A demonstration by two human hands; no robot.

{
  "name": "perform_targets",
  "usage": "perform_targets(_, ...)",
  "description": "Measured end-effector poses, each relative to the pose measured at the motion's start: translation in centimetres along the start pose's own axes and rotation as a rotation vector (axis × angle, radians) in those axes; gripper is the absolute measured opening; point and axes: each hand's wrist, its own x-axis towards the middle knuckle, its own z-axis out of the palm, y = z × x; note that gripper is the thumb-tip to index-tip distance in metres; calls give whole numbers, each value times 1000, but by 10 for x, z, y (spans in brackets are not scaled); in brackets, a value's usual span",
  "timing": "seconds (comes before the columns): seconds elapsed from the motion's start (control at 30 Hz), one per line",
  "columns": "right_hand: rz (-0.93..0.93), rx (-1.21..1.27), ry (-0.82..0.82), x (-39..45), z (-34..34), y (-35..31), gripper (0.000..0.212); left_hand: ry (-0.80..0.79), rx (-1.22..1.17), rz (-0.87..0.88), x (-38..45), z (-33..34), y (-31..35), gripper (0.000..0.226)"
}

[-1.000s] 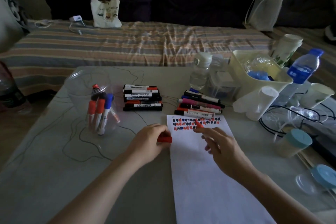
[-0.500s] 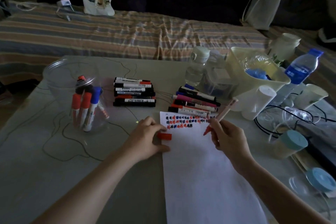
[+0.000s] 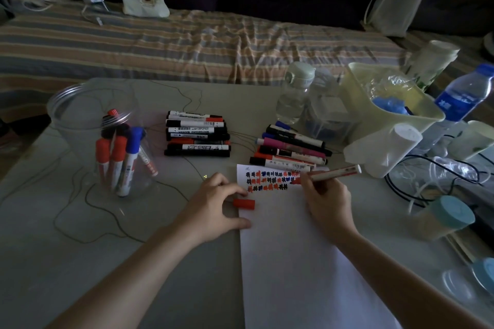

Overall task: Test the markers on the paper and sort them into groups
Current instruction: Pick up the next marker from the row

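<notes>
Now the right hand [image 3: 324, 201] grips an uncapped red marker [image 3: 330, 174], tip on the paper [image 3: 302, 262] on the table beside the scribble rows: testing is underway. Meanwhile the left hand [image 3: 213, 208] pinches its cap [image 3: 243, 203]. Recapping and sorting likely follow.

We see a dim, underexposed room: the white paper [image 3: 307, 262] is brightest, the far background sinks into black, and wide-angle distortion bends the edges.
</notes>
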Motion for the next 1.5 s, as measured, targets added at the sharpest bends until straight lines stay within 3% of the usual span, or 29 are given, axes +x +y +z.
perform_targets(0.73,-60,-5,-20,-5,2,0,15,-25,3,-21,0,-1,0,57)
perform_targets(1.5,-52,-30,21,-5,3,-3,22,-53,-2,-44,0,-6,4,51)
